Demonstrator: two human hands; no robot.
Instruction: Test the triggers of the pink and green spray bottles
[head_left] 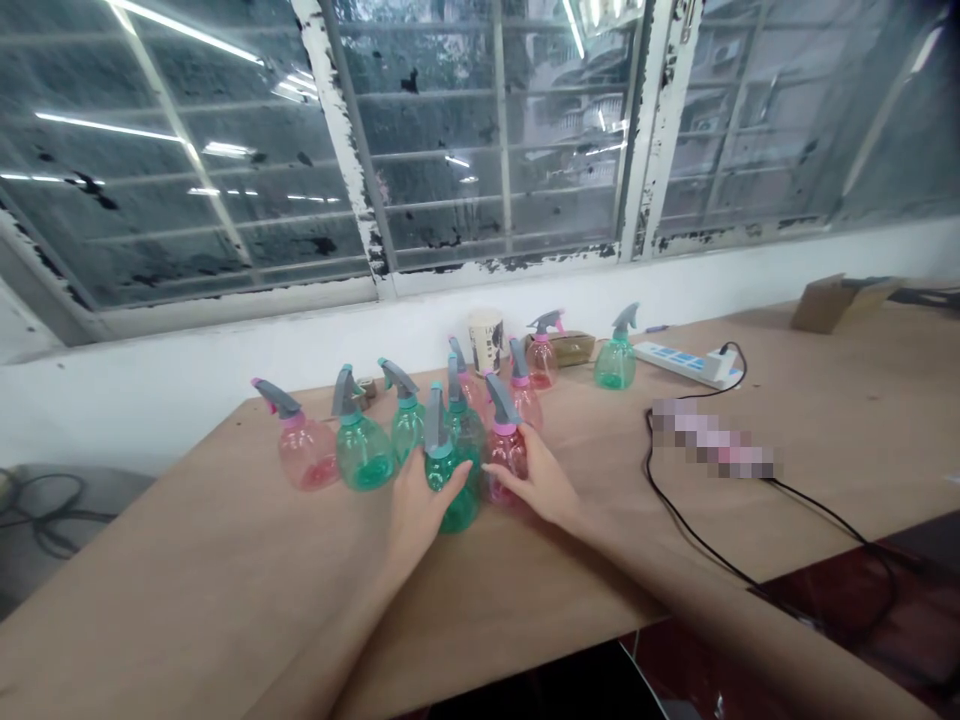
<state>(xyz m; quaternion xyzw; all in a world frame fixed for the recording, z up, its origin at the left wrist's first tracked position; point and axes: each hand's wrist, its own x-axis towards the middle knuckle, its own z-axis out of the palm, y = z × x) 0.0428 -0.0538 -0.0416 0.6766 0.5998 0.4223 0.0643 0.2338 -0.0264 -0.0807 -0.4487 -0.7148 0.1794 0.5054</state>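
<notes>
My left hand (417,505) is wrapped round the lower body of a green spray bottle (461,510) with a grey trigger head, at the front of a cluster. Beside it, my right hand (546,482) grips a pink spray bottle (505,458) from the right, thumb on the near side. Both bottles stand upright on the table, close together. Just behind are another green bottle (469,432) and a pink bottle (526,405), partly covered. To the left stand two green bottles (364,455) (406,425) and a pink one (304,455).
Farther back on the brown table (600,470) are a paper cup (487,348), a pink bottle (541,362), a brown packet (576,348) and a green bottle (615,362). Rightward lie a power strip (686,364), a pixelated object (709,438) with black cable, and a cardboard box (821,305).
</notes>
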